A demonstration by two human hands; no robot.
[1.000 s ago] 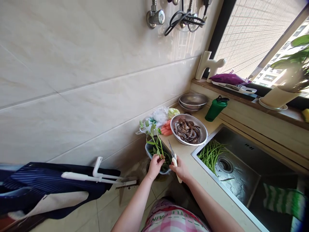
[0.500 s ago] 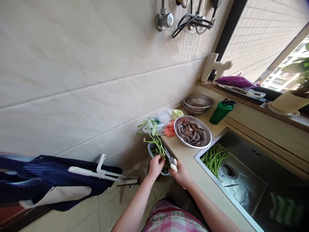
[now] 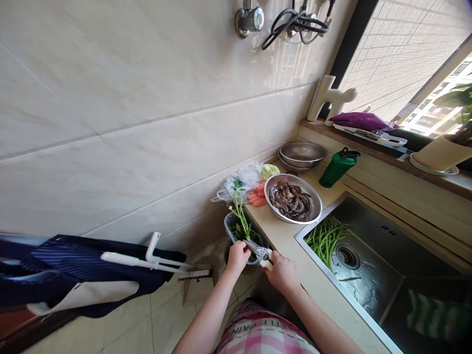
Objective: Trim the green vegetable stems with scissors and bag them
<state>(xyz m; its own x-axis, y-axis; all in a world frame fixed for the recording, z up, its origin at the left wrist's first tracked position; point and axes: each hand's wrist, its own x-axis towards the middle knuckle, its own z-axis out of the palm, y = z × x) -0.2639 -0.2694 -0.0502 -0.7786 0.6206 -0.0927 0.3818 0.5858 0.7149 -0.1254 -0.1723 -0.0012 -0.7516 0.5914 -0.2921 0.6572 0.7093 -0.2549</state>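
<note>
Leafy green stems (image 3: 241, 220) are pinched near their lower ends by my left hand (image 3: 239, 256), over a lined bin (image 3: 229, 222). My right hand (image 3: 283, 273) is closed around the pale handles of kitchen scissors (image 3: 261, 253). Their metal blades reach left to the stems, just beside my left fingertips. Whether the blades have closed on the stems is too small to tell. Dark greenery lies inside the bin, partly hidden behind my hands and the scissors.
On the counter (image 3: 289, 246) stand a colander (image 3: 320, 209) of shrimp, pink gloves (image 3: 258, 195), plastic bags (image 3: 249, 177), a cabbage piece (image 3: 270, 171), metal bowls (image 3: 302, 155) and a green bottle (image 3: 338, 168). Long green stems (image 3: 326, 241) lie in the sink (image 3: 372, 290). A dark blue cloth (image 3: 121, 260) hangs left.
The scissors have swung from pointing up along the counter edge to lying across the stems, with the blades now at them. The stems stand more upright, and the view has shifted slightly.
</note>
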